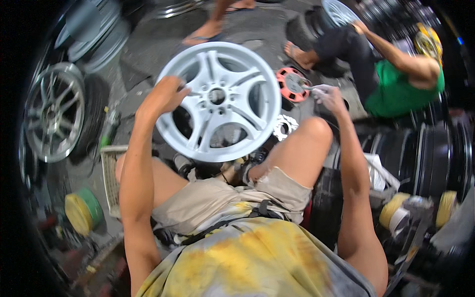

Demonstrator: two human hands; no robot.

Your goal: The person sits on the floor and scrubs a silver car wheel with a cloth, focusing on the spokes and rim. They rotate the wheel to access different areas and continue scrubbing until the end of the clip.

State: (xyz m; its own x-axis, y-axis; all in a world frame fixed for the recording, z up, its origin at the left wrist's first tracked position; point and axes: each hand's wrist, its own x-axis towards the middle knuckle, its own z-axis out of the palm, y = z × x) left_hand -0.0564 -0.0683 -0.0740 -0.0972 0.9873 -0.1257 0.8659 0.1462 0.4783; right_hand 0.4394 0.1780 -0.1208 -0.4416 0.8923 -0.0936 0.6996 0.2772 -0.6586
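A pale grey alloy wheel rim (216, 101) with paired spokes is in front of me, its face turned up, between and beyond my knees. My left hand (168, 94) lies over its left edge, fingers bent around a spoke; the fingertips are blurred. Off to the right, my right hand (330, 99), whitish on the fingers, pinches a thin light-coloured tool (308, 88). Its tip reaches over a red round disc-like piece (293, 84) with a grey middle, beside the rim. What kind of tool it is stays too blurred to tell.
A person in a green top (405, 89) sits at the far right with another rim (340, 12). Another person's foot (204, 33) stands beyond my rim. At left are a silver wheel (54, 113), a beige crate (112, 183) and a yellow-green tape roll (83, 210). Dark rims (420, 158) line the right.
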